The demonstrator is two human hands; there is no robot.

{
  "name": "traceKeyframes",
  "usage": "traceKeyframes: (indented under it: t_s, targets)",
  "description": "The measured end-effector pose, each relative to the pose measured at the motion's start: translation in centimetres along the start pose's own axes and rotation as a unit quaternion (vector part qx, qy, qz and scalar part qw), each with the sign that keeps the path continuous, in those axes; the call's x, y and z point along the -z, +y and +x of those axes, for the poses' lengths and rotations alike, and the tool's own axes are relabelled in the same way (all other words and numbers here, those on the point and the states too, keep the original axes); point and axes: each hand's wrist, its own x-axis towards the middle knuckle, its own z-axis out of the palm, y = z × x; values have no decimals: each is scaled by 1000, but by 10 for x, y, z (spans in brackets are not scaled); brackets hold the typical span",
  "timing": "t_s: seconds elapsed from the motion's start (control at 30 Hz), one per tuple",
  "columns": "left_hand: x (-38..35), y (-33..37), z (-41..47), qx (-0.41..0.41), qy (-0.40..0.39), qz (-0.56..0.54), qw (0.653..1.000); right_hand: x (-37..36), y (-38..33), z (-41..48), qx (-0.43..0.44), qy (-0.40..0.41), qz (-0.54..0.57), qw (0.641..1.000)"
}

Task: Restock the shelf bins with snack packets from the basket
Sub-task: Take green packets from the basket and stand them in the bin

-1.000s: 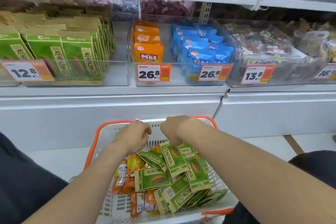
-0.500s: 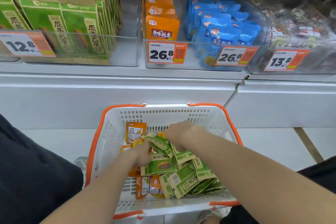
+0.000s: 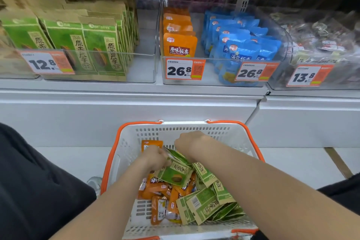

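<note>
In the white basket [image 3: 127, 142] at six o'clock, the left hand [image 3: 155, 159] pinches a green sunflower-seed packet [image 3: 175, 174]; the right hand [image 3: 188, 142] reaches in beside it (fingers hidden, grip unclear). Picking step, by my reading; next, lift toward the matching bin [image 3: 144, 68] at ten o'clock

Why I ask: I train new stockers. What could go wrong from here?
1. Green packets and orange packets lie jumbled in the basket; the left hand, curled at a green one, might drag up an orange one too.
2. The shelf's orange row and blue packets sit side by side with matching 26.8 tags; an orange packet could land in the blue row.
</note>
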Motion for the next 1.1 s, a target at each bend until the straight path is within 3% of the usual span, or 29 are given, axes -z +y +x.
traceKeyframes:
  t_s: [0.23, 0.47, 0.57, 0.73, 0.87, 0.9, 0.97, 1.03, 1.1]
  targets:
    - [62, 39, -39, -141, 90, -85, 982, 43, 3, -9, 16, 92, 151, 984]
    - [132, 91, -86, -266, 214, -151, 927, 80, 15, -22, 32, 272, 359, 892]
    - [158, 112, -103, -321, 310, -131, 885, 99, 11, -35, 66, 401, 403, 820]
    - [195, 143, -126, -396, 436, -13, 808, 144, -1, -58, 43, 608, 448, 654]
    - [230, 166, -130, -412, 490, 75, 764, 184, 9, -67, -23, 684, 442, 580]
    - [240, 172, -129, -409, 497, 103, 758, 193, 12, -65, -39, 690, 442, 571]
    - [256, 182, -128, -375, 478, 146, 781, 210, 17, -62, -58, 713, 451, 533]
    - [265, 186, -124, -320, 464, 174, 807, 224, 20, -61, -25, 750, 455, 480]
    - [268, 180, -113, -291, 473, 206, 805, 234, 21, -60, 26, 774, 450, 445]
